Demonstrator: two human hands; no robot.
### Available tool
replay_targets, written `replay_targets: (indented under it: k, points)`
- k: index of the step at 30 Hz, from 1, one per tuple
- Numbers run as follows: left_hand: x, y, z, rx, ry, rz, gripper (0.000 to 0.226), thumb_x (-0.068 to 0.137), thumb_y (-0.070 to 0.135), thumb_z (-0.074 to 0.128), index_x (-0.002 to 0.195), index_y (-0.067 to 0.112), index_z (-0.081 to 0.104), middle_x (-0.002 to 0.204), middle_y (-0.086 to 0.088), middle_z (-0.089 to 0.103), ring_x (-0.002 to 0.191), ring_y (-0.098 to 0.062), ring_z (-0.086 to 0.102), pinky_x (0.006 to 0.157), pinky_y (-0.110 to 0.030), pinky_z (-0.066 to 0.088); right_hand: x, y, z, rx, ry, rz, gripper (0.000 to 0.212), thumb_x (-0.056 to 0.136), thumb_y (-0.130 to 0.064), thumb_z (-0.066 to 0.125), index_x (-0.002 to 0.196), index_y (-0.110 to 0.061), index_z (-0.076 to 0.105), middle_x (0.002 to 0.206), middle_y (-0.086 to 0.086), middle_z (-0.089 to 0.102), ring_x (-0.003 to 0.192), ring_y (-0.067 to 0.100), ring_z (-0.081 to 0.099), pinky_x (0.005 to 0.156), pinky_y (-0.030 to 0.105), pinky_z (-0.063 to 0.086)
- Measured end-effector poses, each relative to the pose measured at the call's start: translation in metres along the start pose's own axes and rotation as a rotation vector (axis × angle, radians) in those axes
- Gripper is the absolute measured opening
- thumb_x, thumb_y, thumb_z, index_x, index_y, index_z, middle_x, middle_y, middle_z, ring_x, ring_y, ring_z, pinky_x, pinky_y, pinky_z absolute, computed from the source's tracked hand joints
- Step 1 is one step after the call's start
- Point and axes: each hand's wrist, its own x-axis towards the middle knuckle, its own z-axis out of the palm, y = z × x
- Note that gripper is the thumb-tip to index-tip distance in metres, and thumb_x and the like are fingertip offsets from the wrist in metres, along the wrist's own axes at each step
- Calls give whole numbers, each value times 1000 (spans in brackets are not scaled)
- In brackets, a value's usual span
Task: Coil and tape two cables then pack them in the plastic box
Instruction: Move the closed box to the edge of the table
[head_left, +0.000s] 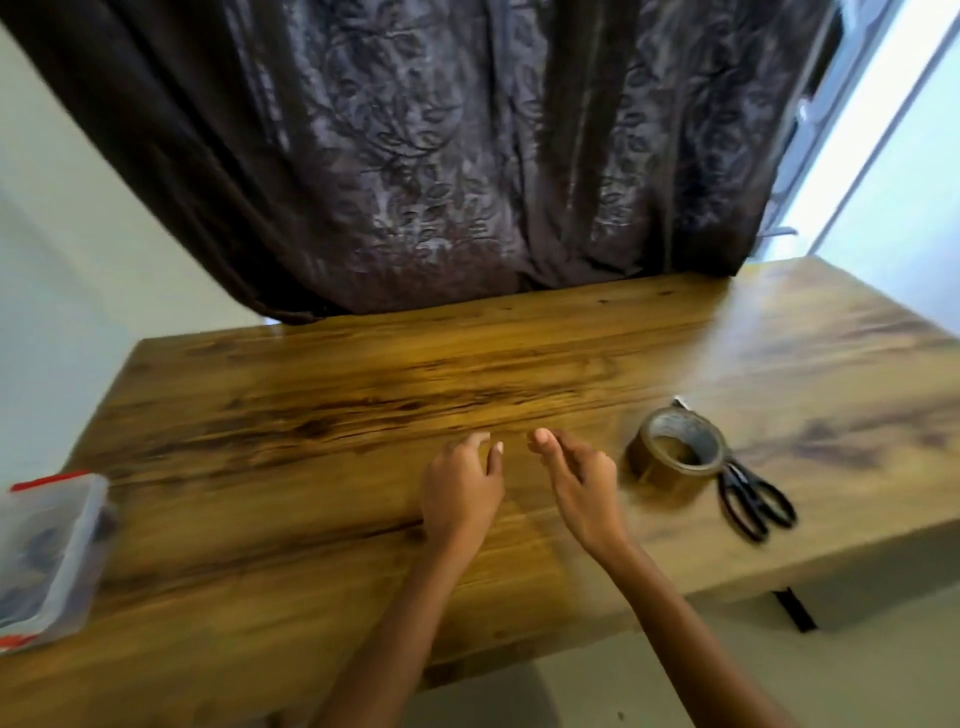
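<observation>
Nothing is held: left hand and right hand are loosely curled over the mid-tabletop. The plastic box is set at the left edge, something dark and blurred inside, perhaps the cables. Tape roll and scissors are parked front-right. Cables should be drawn out singly, untangled.

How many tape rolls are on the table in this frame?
1. The brown tape roll lies right of the right hand, next to the black scissors. The plastic box contents are too blurred to check.
</observation>
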Motion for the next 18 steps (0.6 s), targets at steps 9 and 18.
replay_targets:
  k: [9,18]
  points:
    - [-24,101,98,-236,-398,74,85,77,42,69,145,20,23,151,-4,31,138,-19,29,107,-27,29,3,81,-145,-349,259,97,25,88,-18,59,111,-8,62,115,6,62,105,17,58,91,28,45]
    - [-28,141,158,-301,-392,-53,124,62,40,82,148,10,-1,157,-9,9,145,-21,11,113,-27,15,4,142,-188,-658,15,357,88,79,-51,61,144,-6,22,153,12,21,143,24,11,116,35,15]
